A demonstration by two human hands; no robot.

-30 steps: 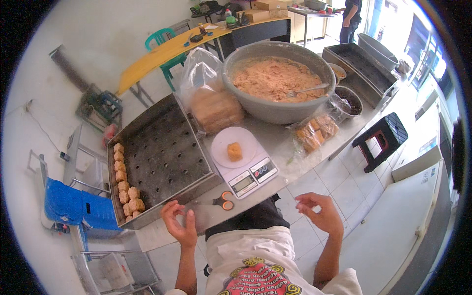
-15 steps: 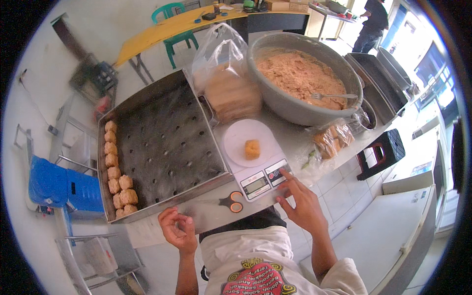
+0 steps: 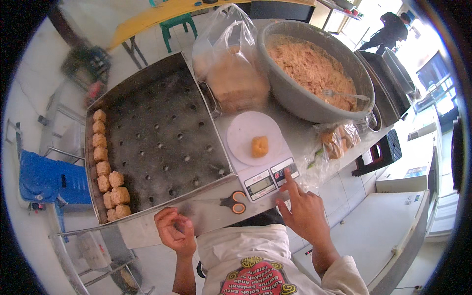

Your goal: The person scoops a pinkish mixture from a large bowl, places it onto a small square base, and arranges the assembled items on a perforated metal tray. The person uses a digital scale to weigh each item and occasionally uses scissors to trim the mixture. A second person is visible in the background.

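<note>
A white digital kitchen scale (image 3: 263, 184) lies on the table in front of me, with one golden-brown cube that looks like fried tofu (image 3: 259, 147) on its round plate. My right hand (image 3: 306, 209) is at the scale, its index finger stretched onto the button panel and holding nothing. Loosely curled, my left hand (image 3: 174, 230) hovers by the table's front edge, with a gap between thumb and fingers and nothing visible in it. Between the hands lie orange-and-black-handled scissors (image 3: 233, 202). To the left, a metal tray (image 3: 162, 132) with a perforated bottom carries several lumpy filled cubes (image 3: 100, 141) along its left side.
A large grey basin (image 3: 314, 112) of pinkish-orange mixture, with a fork (image 3: 344, 94) in it, stands at the back right. Beside it is a clear bag (image 3: 233, 81) of brown pieces. Another bag (image 3: 339, 140) holds fried cubes. A person (image 3: 388, 32) stands far off.
My view has shifted slightly, so the table things sit a little differently. The right index finger stays at the scale's buttons; my left hand remains loosely curled by the edge.
</note>
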